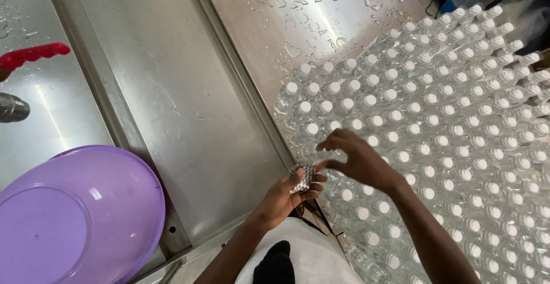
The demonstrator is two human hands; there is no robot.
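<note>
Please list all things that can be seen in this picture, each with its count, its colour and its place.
bottles: very many, too many to count, clear with white caps, standing packed together on the right side.
steel table: one, silver, wet with water drops at the top, across the middle and left.
basin: one, purple, lower left, upside down as it seems.
red handle: one, red, left edge.
metal pipe: one, grey, left edge below the red handle.
small stack: one, silvery and patterned, kind unclear, in the left hand.
left hand: holds the small stack, bottom centre.
right hand: fingers spread above the bottles, beside the stack.
</note>
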